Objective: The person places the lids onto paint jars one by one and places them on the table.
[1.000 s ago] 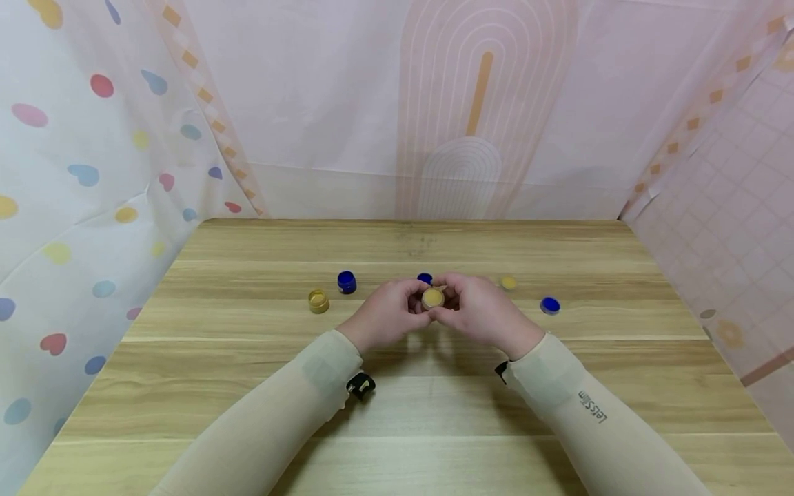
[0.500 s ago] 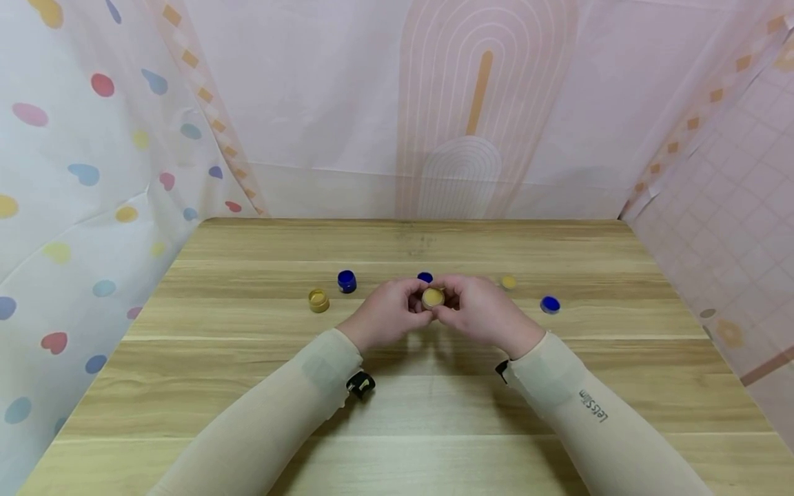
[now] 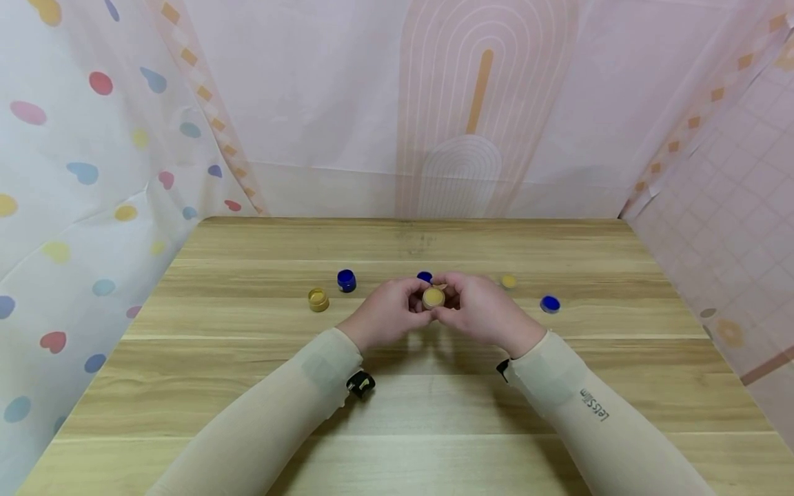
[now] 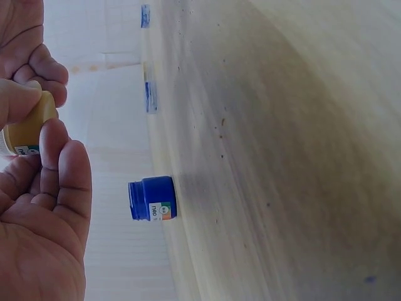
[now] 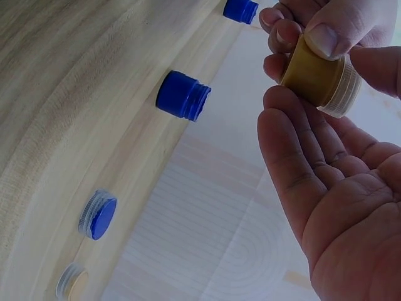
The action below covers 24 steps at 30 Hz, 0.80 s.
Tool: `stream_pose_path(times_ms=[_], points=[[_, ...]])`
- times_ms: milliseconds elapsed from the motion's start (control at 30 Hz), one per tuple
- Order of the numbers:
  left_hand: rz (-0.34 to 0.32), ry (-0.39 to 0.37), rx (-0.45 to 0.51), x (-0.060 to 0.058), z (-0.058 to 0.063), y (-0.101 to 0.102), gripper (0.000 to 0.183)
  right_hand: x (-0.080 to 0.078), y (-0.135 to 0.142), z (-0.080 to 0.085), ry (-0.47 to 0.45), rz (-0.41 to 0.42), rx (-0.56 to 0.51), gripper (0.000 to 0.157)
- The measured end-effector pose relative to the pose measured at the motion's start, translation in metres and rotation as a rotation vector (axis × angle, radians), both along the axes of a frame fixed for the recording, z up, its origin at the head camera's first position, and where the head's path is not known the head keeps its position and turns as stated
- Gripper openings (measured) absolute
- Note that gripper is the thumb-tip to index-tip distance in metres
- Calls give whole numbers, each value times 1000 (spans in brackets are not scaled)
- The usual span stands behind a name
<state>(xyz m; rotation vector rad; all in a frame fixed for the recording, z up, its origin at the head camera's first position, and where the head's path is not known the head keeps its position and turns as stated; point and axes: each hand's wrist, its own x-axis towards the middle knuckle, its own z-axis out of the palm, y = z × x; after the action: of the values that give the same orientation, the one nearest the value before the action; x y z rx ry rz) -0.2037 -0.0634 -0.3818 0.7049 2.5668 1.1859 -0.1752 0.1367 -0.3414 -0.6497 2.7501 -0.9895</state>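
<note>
Between my hands, above the table, is a small yellow paint jar (image 3: 433, 298) with a clear screw lid (image 5: 341, 91) on it. My left hand (image 3: 386, 314) grips the jar's body, its thumb pressed on the yellow side in the right wrist view. Around the lid end, my right hand (image 3: 482, 311) holds on with thumb and fingers, partly under the jar. The lid faces up toward the head camera. Just behind the hands, a blue paint jar (image 3: 424, 277) is partly hidden in the head view.
Left of the hands stand an uncapped yellow jar (image 3: 319, 301) and an uncapped blue jar (image 3: 347, 281). To the right, a pale yellow lid (image 3: 509, 282) and a blue lid (image 3: 550, 304) lie on the wooden table (image 3: 434, 441). Printed cloth hangs behind and at both sides.
Both hands keep their place around the yellow jar; only slight shifts of the right fingers and thumb show. The other jars and lids stay where they were.
</note>
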Motion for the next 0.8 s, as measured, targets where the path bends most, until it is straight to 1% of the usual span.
stream_pose_path(times_ms=[267,367,500,567,600,667,800], points=[[1,7,4,-1,-1,-1,19,0,0,-1,15,4,-4,41],[1,13,6,0,-1,-1,19,0,0,-2,13,3,-7,39],[-1,16,12,0,-1,0,23,-1,0,-2,-3,-11,-6,28],[-3,16,14,0,-1,1,26,-1,-1,-2,-16,-21,-4,25],[-3,15,14,0,-2,1,27,-1,-1,-2,-21,-26,-2,27],[-1,14,11,0,-3,1,27,-1,-1,-2,-23,-31,3,34],[6,9,8,0,-3,0,26,-2,0,-2,-15,-19,0,45]])
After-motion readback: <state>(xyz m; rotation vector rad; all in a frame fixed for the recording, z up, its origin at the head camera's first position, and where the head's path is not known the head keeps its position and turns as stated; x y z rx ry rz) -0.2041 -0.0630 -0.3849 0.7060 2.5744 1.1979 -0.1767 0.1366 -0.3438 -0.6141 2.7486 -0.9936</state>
